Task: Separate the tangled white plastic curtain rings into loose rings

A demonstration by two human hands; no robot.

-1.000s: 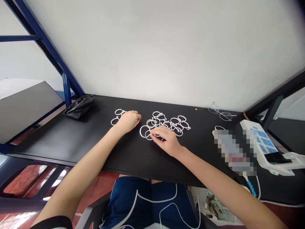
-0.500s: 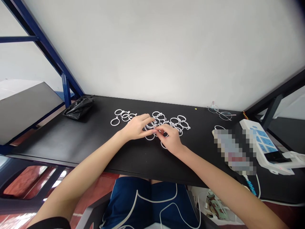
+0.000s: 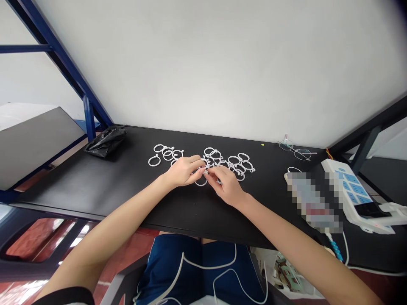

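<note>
Several white plastic rings (image 3: 237, 163) lie in a loose pile at the middle of the black table (image 3: 95, 186). A smaller group of rings (image 3: 162, 154) lies to its left. My left hand (image 3: 183, 171) and my right hand (image 3: 226, 185) meet at the near edge of the pile. Both hands pinch one white ring (image 3: 201, 181) between their fingertips, just above the tabletop.
A crumpled black bag (image 3: 106, 142) sits at the table's back left. A pair of glasses (image 3: 295, 150) lies at the back right, and a white power strip (image 3: 352, 190) lies by the right edge. A blue metal frame (image 3: 85, 110) stands on the left.
My left hand left the small ring group and moved right to the pile. My right hand lifted a ring from the pile's near edge, and both hands now pinch it.
</note>
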